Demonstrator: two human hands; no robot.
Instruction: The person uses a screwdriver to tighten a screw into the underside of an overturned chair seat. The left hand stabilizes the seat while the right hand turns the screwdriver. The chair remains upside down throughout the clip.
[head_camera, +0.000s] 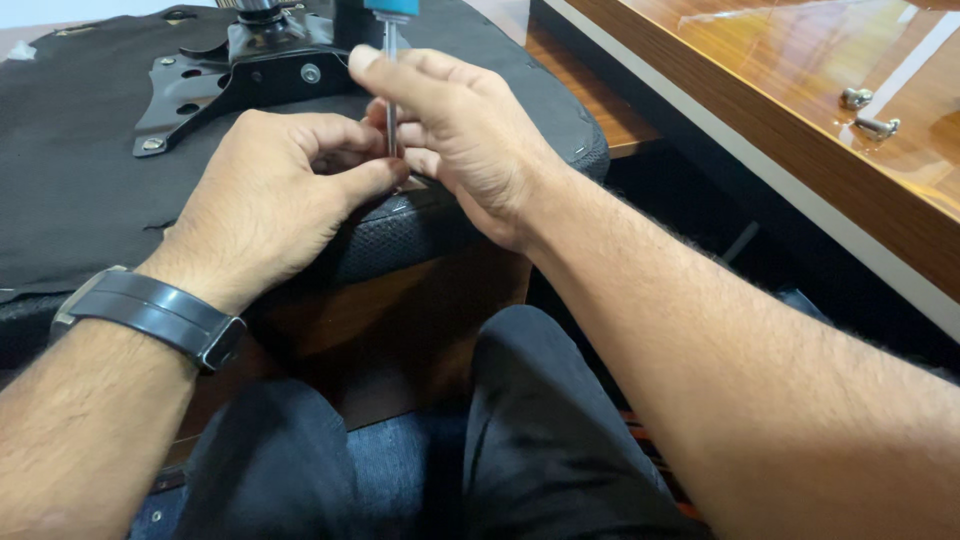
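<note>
Both hands pinch a thin steel screwdriver shaft (391, 95) with blue handle, upright on the upturned black fabric chair seat (70, 190); left hand (275, 195) curled, right hand (455, 135) fingers closed around it; black metal bracket (230, 80) behind; two shiny bolts (868, 112) on the glossy wooden desk (800, 130)

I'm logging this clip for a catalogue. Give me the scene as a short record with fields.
left hand: fingers curled at the screwdriver's tip
right hand: fingers around the screwdriver shaft
screwdriver: upright, blue handle, tip hidden on the seat's edge
seat: upturned chair seat, black fabric underside
bracket: black metal plate on seat
wrist: dark watch on left
table: wooden, two bolts lying on it
</note>
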